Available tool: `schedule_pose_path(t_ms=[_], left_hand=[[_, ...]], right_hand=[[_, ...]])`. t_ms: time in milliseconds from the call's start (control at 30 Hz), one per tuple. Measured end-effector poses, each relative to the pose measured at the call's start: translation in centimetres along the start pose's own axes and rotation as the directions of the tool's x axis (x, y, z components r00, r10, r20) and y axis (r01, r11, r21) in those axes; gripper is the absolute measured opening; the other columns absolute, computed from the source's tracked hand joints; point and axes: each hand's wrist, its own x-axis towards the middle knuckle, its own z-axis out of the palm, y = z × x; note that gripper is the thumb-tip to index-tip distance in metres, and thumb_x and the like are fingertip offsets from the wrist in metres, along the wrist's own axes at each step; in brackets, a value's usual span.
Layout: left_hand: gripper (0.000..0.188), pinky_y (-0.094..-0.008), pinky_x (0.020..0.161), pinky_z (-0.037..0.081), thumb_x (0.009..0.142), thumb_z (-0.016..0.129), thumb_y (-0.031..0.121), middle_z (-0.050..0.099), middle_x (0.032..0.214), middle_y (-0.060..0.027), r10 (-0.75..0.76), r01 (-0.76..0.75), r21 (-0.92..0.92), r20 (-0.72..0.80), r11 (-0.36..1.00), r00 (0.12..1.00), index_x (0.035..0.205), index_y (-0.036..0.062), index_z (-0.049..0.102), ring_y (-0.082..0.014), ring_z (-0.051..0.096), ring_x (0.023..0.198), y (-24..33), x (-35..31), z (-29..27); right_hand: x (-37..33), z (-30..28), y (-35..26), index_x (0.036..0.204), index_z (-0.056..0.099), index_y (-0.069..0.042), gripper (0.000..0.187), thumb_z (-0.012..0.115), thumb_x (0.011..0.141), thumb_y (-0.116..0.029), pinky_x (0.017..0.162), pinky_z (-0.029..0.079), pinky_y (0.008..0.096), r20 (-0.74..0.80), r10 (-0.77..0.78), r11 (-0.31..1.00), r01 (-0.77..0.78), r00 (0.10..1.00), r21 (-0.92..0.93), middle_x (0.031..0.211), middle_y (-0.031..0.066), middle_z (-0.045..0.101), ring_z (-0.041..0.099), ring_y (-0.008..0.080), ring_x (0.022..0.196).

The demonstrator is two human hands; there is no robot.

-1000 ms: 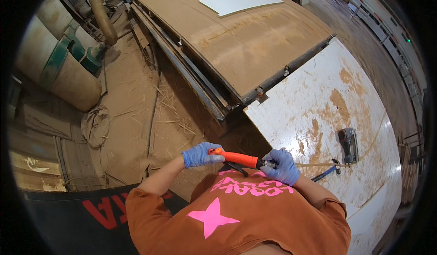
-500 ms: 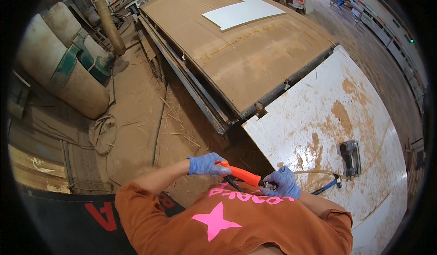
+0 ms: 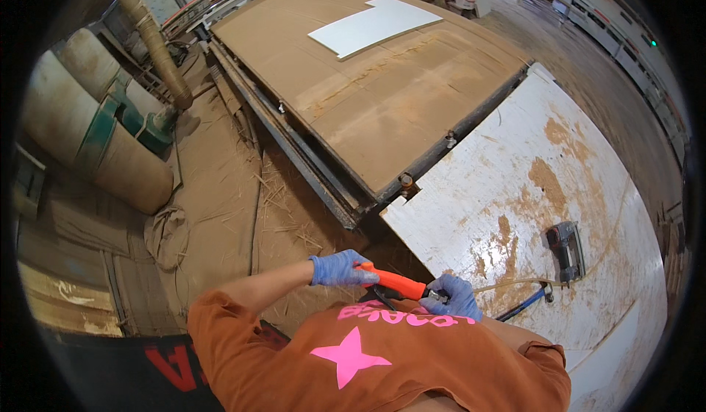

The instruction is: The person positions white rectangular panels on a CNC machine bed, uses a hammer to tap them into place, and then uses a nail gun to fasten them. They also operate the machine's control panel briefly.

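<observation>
Both my hands wear blue gloves and are close in front of my chest. An orange air blow gun [image 3: 401, 285] with a black lever lies crosswise between them. My left hand [image 3: 340, 268] is closed around its left end. At the other end, my right hand [image 3: 454, 296] grips the dark metal fitting, and its fingers partly cover that joint. A pale yellowish hose [image 3: 507, 283] runs over the white board beyond my right hand. On that board, a grey and black nail gun [image 3: 565, 253] lies to the right, with a blue-handled tool [image 3: 523, 305] nearer me.
The dusty white board [image 3: 471, 184] adjoins a large brown table [image 3: 412, 96] carrying a white panel [image 3: 375, 26]. Metal rails [image 3: 294, 140] edge the table's left side. Tall dust-collector bags [image 3: 132, 162] stand at left. Wood scraps and a dark cable [image 3: 257, 199] lie on the floor.
The view has shifted slightly, so the table and white panel appear further left. My hands keep their grips on the blow gun, which has barely moved.
</observation>
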Motion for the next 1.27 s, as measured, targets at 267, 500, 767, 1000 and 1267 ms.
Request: schedule_pose_path(t_ms=[267,500,767,1000,1267], left_hand=[[0.052,-0.0437,0.071,0.049,0.080,0.058,0.067,0.066,0.084,-0.0181,0.084,-0.011,0.612,-0.092,0.791,0.992,0.095,0.0184,0.067,-0.0386,0.064,0.082,2.8,1.1,-1.2],[0.042,-0.0404,0.054,0.048,0.074,0.070,0.061,0.063,0.071,-0.0073,0.502,-0.331,0.811,0.054,0.483,0.863,0.083,0.0194,0.066,-0.0307,0.063,0.064,4.1,3.9,-2.3],[0.059,-0.0383,0.089,0.050,0.067,0.082,0.037,0.060,0.116,-0.0119,0.759,-0.073,0.760,-0.628,0.646,0.174,0.114,0.0112,0.059,-0.0309,0.060,0.104,-2.9,3.3,-7.1],[0.047,-0.0346,0.091,0.048,0.079,0.076,0.018,0.060,0.117,-0.0119,0.303,-0.213,0.277,-0.947,0.937,0.104,0.121,0.0052,0.058,-0.0267,0.059,0.106,-16.2,-1.4,-11.6],[0.042,-0.0338,0.092,0.047,0.083,0.073,0.016,0.062,0.116,-0.0102,0.029,-0.107,0.000,-0.963,0.994,0.268,0.121,0.0068,0.059,-0.0227,0.059,0.106,-25.0,-8.8,-16.1]], right_hand=[[0.2,0.5,3.1,0.115,0.059,-0.007,0.052,0.080,0.078,-0.036,0.075,0.049,0.0301,0.401,0.285,0.938,-0.340,0.871,0.071,0.085,0.0056,0.060,0.054,0.0130,0.078],[5.1,1.9,3.3,0.149,0.023,-0.005,0.094,0.078,0.078,-0.032,0.102,0.041,0.0350,0.542,-0.082,0.889,-0.184,0.836,0.419,0.136,0.0145,0.046,0.048,0.0216,0.121],[14.0,8.7,1.9,0.142,0.035,-0.008,0.073,0.071,0.081,-0.025,0.078,0.051,0.0296,0.501,0.165,0.598,-0.491,0.849,0.634,0.110,0.0057,0.055,0.056,0.0147,0.097],[27.5,18.6,5.2,0.111,0.055,-0.006,0.043,0.068,0.086,-0.039,0.049,0.042,0.0301,0.034,0.467,0.775,-0.428,0.884,0.466,0.074,0.0029,0.056,0.052,0.0133,0.053],[35.6,17.0,5.5,0.109,0.054,-0.008,0.045,0.064,0.088,-0.047,0.041,0.040,0.0280,-0.246,0.523,0.819,-0.402,0.816,0.409,0.066,0.0019,0.051,0.046,0.0119,0.045]])
